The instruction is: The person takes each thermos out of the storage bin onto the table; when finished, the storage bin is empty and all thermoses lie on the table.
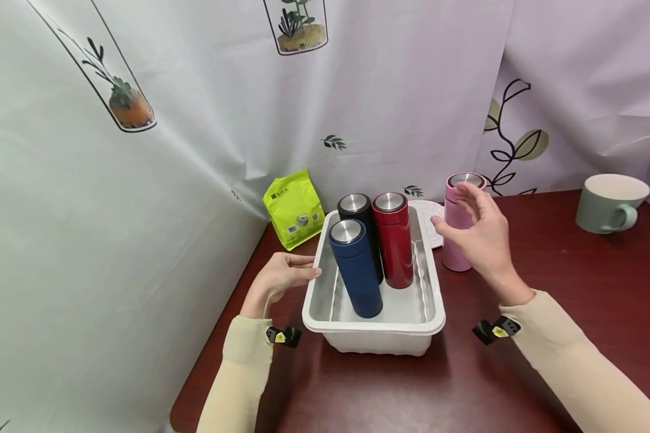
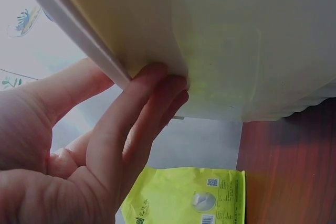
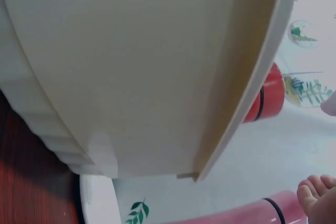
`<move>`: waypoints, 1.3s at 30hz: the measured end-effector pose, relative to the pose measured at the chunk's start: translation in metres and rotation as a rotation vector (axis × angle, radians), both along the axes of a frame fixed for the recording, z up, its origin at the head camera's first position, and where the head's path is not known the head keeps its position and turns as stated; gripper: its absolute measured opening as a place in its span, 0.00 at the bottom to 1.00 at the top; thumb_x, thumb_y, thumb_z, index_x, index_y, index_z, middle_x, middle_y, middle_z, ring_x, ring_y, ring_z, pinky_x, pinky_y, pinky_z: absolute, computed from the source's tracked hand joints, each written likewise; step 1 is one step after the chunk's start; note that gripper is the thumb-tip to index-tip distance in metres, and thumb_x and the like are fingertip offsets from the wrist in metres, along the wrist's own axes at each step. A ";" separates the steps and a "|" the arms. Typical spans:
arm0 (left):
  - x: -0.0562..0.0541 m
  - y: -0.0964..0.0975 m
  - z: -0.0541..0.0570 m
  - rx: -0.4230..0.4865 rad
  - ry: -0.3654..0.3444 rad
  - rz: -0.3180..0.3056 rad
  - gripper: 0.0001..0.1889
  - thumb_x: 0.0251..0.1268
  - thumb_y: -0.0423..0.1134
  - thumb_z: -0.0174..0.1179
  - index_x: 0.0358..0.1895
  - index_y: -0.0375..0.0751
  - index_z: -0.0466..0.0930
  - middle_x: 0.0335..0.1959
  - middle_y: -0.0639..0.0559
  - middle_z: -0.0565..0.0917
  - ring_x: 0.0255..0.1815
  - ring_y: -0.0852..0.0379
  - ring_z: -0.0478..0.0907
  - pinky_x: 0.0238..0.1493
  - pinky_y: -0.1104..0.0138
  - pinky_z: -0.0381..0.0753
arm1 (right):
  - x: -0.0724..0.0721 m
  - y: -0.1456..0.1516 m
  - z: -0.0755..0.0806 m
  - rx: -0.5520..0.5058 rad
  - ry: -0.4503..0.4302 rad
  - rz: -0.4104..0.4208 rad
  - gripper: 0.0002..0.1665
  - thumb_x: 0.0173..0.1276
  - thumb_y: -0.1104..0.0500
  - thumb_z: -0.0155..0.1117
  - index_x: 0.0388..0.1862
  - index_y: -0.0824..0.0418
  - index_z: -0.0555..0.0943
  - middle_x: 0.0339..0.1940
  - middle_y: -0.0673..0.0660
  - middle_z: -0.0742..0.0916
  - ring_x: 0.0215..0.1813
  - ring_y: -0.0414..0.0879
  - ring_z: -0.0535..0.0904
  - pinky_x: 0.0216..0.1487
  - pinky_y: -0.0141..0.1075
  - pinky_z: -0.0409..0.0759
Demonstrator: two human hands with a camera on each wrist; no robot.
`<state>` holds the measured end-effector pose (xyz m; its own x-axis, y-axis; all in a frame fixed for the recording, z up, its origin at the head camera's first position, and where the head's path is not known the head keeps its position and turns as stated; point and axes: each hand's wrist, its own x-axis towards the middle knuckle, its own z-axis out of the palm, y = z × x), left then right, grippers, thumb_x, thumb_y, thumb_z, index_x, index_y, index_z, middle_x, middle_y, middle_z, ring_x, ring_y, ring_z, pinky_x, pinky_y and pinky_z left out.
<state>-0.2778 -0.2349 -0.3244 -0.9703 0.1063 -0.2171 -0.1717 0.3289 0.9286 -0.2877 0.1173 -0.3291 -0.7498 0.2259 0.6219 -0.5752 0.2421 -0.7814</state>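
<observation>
My left hand [image 1: 283, 280] pinches the left rim of a white plastic tub [image 1: 374, 328], thumb on top and fingers beneath the lip in the left wrist view. Three bottles with steel-topped lids stand inside: a blue one [image 1: 357, 273] in front, a black one [image 1: 352, 208] behind it, and a red one [image 1: 396, 246] to the right. Outside the tub, on its right, a pink bottle [image 1: 456, 257] stands on the table. My right hand [image 1: 487, 240] is beside its upper part, thumb and fingers spread apart, fingertips near the lid. Its body also shows low in the right wrist view.
A bright green pouch [image 1: 295, 210] leans behind the tub on the left. Behind the tub's right side lies a white woven mat [image 1: 432, 221]. A pale green mug [image 1: 606, 204] stands at the far right of the dark red table [image 1: 569, 300]. Printed curtains hang close behind and left.
</observation>
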 end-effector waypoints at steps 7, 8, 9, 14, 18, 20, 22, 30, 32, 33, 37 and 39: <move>-0.002 0.001 -0.003 0.008 -0.005 -0.006 0.26 0.59 0.29 0.67 0.61 0.25 0.75 0.54 0.31 0.82 0.50 0.45 0.84 0.57 0.52 0.81 | -0.005 -0.007 -0.002 0.051 -0.045 0.036 0.42 0.50 0.71 0.76 0.66 0.68 0.72 0.60 0.66 0.81 0.58 0.38 0.79 0.66 0.27 0.74; -0.002 0.001 -0.004 0.010 -0.007 -0.008 0.26 0.59 0.29 0.67 0.61 0.25 0.75 0.54 0.31 0.82 0.49 0.46 0.84 0.57 0.51 0.81 | -0.006 -0.007 -0.003 0.059 -0.057 0.044 0.42 0.51 0.70 0.77 0.66 0.68 0.72 0.60 0.66 0.81 0.60 0.42 0.79 0.66 0.27 0.73; -0.002 0.002 -0.004 0.016 -0.009 -0.009 0.25 0.59 0.29 0.67 0.61 0.25 0.75 0.54 0.31 0.82 0.50 0.45 0.84 0.58 0.51 0.81 | -0.007 -0.008 -0.004 0.068 -0.071 0.053 0.42 0.51 0.70 0.77 0.66 0.68 0.71 0.61 0.67 0.80 0.61 0.47 0.79 0.66 0.28 0.72; -0.002 0.002 -0.006 0.023 -0.013 -0.008 0.25 0.59 0.29 0.67 0.60 0.25 0.75 0.54 0.31 0.82 0.49 0.45 0.84 0.58 0.51 0.80 | -0.011 -0.012 -0.010 0.112 -0.160 0.112 0.43 0.55 0.64 0.77 0.69 0.67 0.69 0.64 0.66 0.78 0.66 0.57 0.74 0.67 0.30 0.71; -0.002 0.001 -0.007 0.016 -0.024 0.005 0.25 0.59 0.29 0.67 0.60 0.25 0.75 0.54 0.32 0.82 0.50 0.45 0.84 0.58 0.52 0.81 | -0.016 -0.018 -0.015 0.189 -0.219 0.134 0.45 0.57 0.57 0.77 0.70 0.66 0.68 0.66 0.65 0.77 0.67 0.57 0.74 0.65 0.37 0.72; -0.001 0.000 -0.007 0.014 -0.028 0.009 0.25 0.59 0.30 0.67 0.60 0.26 0.75 0.54 0.32 0.82 0.51 0.44 0.84 0.58 0.52 0.81 | -0.018 -0.022 -0.017 0.217 -0.238 0.144 0.45 0.57 0.54 0.77 0.70 0.66 0.68 0.66 0.65 0.78 0.66 0.57 0.75 0.64 0.41 0.73; -0.001 0.000 -0.006 0.013 -0.027 0.009 0.26 0.59 0.30 0.67 0.61 0.26 0.75 0.55 0.32 0.82 0.53 0.42 0.83 0.57 0.53 0.81 | -0.020 -0.025 -0.017 0.237 -0.263 0.158 0.46 0.57 0.51 0.76 0.71 0.65 0.68 0.66 0.65 0.78 0.66 0.58 0.75 0.64 0.45 0.73; -0.002 0.000 -0.001 0.016 -0.020 0.005 0.26 0.59 0.30 0.67 0.61 0.25 0.75 0.55 0.31 0.81 0.50 0.45 0.84 0.57 0.52 0.81 | -0.027 -0.037 -0.013 0.273 -0.343 0.205 0.49 0.56 0.50 0.77 0.72 0.63 0.66 0.68 0.66 0.75 0.65 0.60 0.76 0.63 0.49 0.76; -0.003 0.001 -0.001 0.015 -0.022 0.005 0.26 0.59 0.30 0.67 0.61 0.25 0.75 0.55 0.31 0.81 0.48 0.47 0.85 0.57 0.53 0.81 | -0.028 -0.039 -0.012 0.295 -0.360 0.195 0.50 0.56 0.49 0.77 0.73 0.64 0.66 0.69 0.66 0.75 0.64 0.61 0.76 0.62 0.50 0.77; -0.003 0.002 -0.001 0.015 -0.025 0.006 0.26 0.59 0.30 0.67 0.61 0.25 0.75 0.55 0.31 0.81 0.47 0.47 0.85 0.56 0.53 0.82 | -0.028 -0.040 -0.011 0.306 -0.367 0.192 0.51 0.56 0.49 0.77 0.73 0.65 0.65 0.69 0.67 0.75 0.64 0.62 0.76 0.62 0.50 0.77; -0.003 0.001 0.000 0.011 -0.033 0.015 0.26 0.58 0.29 0.67 0.61 0.26 0.75 0.55 0.32 0.82 0.48 0.47 0.85 0.56 0.53 0.82 | -0.030 -0.044 -0.009 0.355 -0.375 0.184 0.52 0.55 0.46 0.78 0.72 0.65 0.65 0.66 0.66 0.78 0.61 0.61 0.79 0.61 0.50 0.79; -0.003 0.001 0.001 0.007 -0.029 0.017 0.26 0.58 0.29 0.67 0.61 0.26 0.75 0.55 0.33 0.82 0.50 0.45 0.84 0.56 0.53 0.82 | -0.031 -0.047 -0.008 0.377 -0.368 0.182 0.50 0.54 0.45 0.78 0.70 0.64 0.68 0.62 0.65 0.81 0.59 0.60 0.81 0.59 0.50 0.81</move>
